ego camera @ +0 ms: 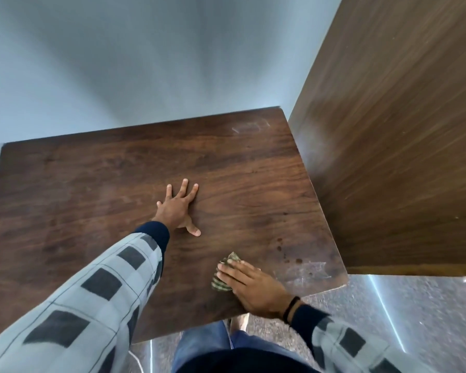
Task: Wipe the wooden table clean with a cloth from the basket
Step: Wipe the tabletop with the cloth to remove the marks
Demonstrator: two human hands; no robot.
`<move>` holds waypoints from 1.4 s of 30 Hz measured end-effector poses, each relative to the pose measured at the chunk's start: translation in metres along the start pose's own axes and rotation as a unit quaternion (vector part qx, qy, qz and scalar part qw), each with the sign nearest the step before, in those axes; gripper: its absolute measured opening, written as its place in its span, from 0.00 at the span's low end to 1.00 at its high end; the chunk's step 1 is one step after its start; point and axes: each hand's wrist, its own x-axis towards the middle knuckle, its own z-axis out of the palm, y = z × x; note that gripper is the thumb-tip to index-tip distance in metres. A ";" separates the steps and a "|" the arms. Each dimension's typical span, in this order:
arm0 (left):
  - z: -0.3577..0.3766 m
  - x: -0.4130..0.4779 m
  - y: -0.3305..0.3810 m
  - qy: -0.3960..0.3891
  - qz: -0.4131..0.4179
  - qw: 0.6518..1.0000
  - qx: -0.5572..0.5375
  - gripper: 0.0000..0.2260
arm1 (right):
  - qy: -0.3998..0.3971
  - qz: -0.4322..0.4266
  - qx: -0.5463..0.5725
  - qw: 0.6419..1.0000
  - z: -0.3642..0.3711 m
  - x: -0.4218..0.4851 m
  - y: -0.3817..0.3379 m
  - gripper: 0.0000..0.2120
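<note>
A dark wooden desk (92,184) stands against a pale wall (119,63), a tall wooden panel (401,130) along its right edge, the left hand (179,208) flat with fingers spread at its middle, the right hand (249,286) pressing straight-fingered on the crumpled cloth (223,278) near the front edge.
</note>
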 end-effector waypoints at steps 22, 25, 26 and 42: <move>0.000 0.000 0.000 0.000 -0.006 1.000 0.005 0.68 | 0.067 0.292 0.041 0.953 0.003 -0.001 -0.011 0.27; 0.000 -0.002 0.002 0.001 -0.009 1.000 0.010 0.68 | 0.023 0.121 -0.005 0.992 0.019 -0.021 -0.038 0.28; -0.001 -0.002 0.002 -0.001 -0.008 1.000 0.010 0.68 | 0.007 0.065 -0.002 0.998 0.014 -0.029 -0.031 0.27; -0.003 -0.003 0.002 -0.005 -0.011 1.000 0.000 0.68 | -0.056 0.041 -0.043 0.997 -0.002 -0.058 0.015 0.27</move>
